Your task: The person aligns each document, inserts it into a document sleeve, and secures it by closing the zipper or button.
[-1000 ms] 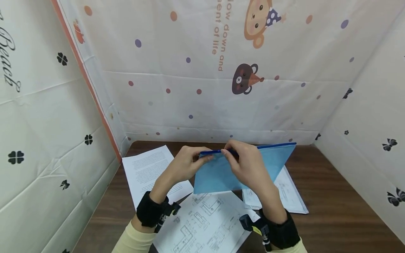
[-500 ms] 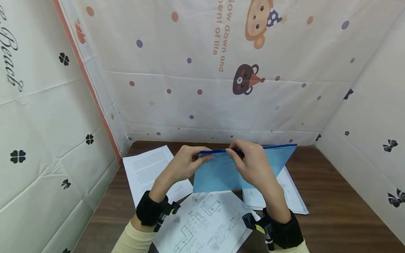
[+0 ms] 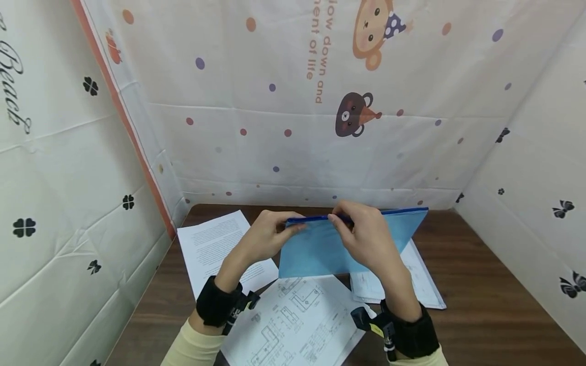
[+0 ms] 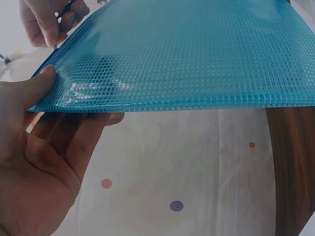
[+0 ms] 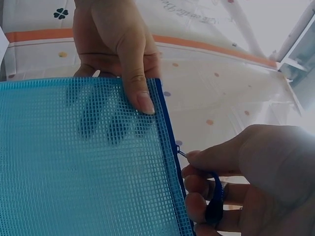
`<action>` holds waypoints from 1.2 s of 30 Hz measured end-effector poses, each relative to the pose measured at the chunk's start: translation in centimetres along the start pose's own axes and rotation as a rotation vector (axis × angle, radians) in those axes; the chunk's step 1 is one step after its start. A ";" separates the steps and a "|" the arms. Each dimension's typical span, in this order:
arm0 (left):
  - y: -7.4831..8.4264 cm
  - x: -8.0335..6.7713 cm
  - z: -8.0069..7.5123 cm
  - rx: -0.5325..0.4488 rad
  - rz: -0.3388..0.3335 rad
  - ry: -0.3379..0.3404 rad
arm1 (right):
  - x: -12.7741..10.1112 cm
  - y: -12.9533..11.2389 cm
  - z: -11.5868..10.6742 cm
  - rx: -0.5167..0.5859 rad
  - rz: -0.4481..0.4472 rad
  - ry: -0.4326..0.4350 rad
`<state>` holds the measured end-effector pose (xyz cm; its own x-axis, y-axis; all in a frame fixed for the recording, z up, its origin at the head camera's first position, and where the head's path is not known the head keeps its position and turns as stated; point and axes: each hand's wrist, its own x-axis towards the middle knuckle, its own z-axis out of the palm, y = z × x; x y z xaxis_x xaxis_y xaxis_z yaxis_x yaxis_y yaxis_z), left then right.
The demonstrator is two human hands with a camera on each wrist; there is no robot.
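A light-blue mesh zipper pouch (image 3: 306,254) is held up on a slant over the table, its dark-blue zipper edge on top. At its left corner my left hand (image 3: 267,236) grips it, thumb on the near face; in the right wrist view the other fingers show through the mesh behind. My right hand (image 3: 366,236) pinches the small metal zipper pull (image 5: 181,153) part way along the zipper (image 5: 170,130). A dark-blue strap (image 5: 215,201) lies among the right hand's fingers. Whether anything is inside the pouch cannot be seen.
Below the pouch lies a sheet with line drawings (image 3: 288,320). Left of it is a printed text page (image 3: 215,244), and to the right a stack of papers (image 3: 418,279), partly hidden by the pouch. Patterned cloth walls (image 3: 256,147) enclose the brown wooden table (image 3: 485,284).
My right hand has slid a little to the right along the zipper edge, mostly in the first half second. The left hand has stayed on its corner.
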<state>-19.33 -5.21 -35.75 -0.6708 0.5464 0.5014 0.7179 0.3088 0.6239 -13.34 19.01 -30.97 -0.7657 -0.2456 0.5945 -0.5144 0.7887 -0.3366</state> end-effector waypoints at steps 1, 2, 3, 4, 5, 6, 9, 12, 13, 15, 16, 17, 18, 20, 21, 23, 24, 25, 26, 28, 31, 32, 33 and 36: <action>0.0 0.0 0.0 0.000 0.001 0.001 | 0.0 0.0 0.0 -0.001 0.000 0.000; -0.1 0.0 0.0 0.001 0.002 0.001 | 0.0 0.0 0.0 -0.001 -0.002 0.000; -0.1 0.0 0.0 0.003 0.004 0.001 | 0.0 0.1 0.0 0.000 0.000 0.000; -0.1 0.0 0.0 0.004 0.006 0.002 | 0.0 0.1 0.0 0.000 0.003 0.001; -0.2 0.0 -0.1 0.004 0.006 0.002 | 0.0 0.2 0.0 -0.001 0.007 0.003; -0.1 -0.1 -0.1 0.007 0.004 0.002 | 0.0 0.2 0.0 -0.002 0.013 0.006; 0.0 -0.1 -0.3 0.013 -0.006 0.010 | 0.0 0.4 -0.1 -0.004 0.029 0.017; 0.1 -0.2 -0.4 0.019 -0.013 0.017 | 0.0 0.5 -0.3 -0.005 0.036 0.021; 0.2 -0.2 -0.4 0.020 -0.013 0.016 | 0.0 0.5 -0.3 -0.005 0.037 0.022; 0.2 -0.1 -0.4 0.017 -0.009 0.012 | 0.0 0.5 -0.4 -0.007 0.040 0.024; 0.3 -0.1 -0.4 0.017 -0.008 0.010 | 0.0 0.5 -0.5 -0.009 0.042 0.025; 0.3 -0.1 -0.5 0.016 -0.008 0.008 | 0.0 0.5 -0.5 -0.010 0.044 0.027; 0.3 -0.1 -0.5 0.015 -0.009 0.006 | -0.1 0.5 -0.6 -0.010 0.045 0.028; 0.4 -0.1 -0.5 0.014 -0.015 0.004 | -0.1 0.5 -0.6 -0.014 0.046 0.026; 0.4 -0.1 -0.5 0.013 -0.017 0.002 | -0.1 0.5 -0.6 -0.015 0.047 0.025; 0.3 -0.1 -0.5 0.016 -0.018 0.001 | -0.1 0.6 -0.7 -0.022 0.049 0.030; 0.3 -0.1 -0.6 0.020 -0.017 0.004 | -0.2 0.6 -0.7 -0.027 0.053 0.037; 0.2 -0.1 -0.6 0.024 -0.015 0.008 | -0.2 0.7 -0.7 -0.033 0.059 0.044; 0.2 -0.2 -0.7 0.029 -0.015 0.015 | -0.2 0.7 -0.7 -0.038 0.067 0.052; 0.0 -0.2 -0.8 0.037 -0.014 0.030 | -0.2 0.8 -0.8 -0.044 0.085 0.066; -0.1 -0.3 -0.9 0.037 -0.013 0.045 | -0.2 1.0 -0.9 -0.048 0.103 0.070; -0.1 -0.3 -0.9 0.036 -0.013 0.047 | -0.2 1.0 -1.0 -0.049 0.102 0.070; -0.1 -0.3 -0.9 0.036 -0.012 0.048 | -0.1 1.0 -1.0 -0.048 0.101 0.068; 0.0 -0.4 -1.0 0.033 -0.010 0.043 | -0.1 1.1 -1.1 -0.049 0.095 0.068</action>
<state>-19.28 -6.17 -35.33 -0.6849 0.5093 0.5211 0.7163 0.3397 0.6095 -13.43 20.52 -30.64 -0.7812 -0.1311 0.6103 -0.4202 0.8335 -0.3588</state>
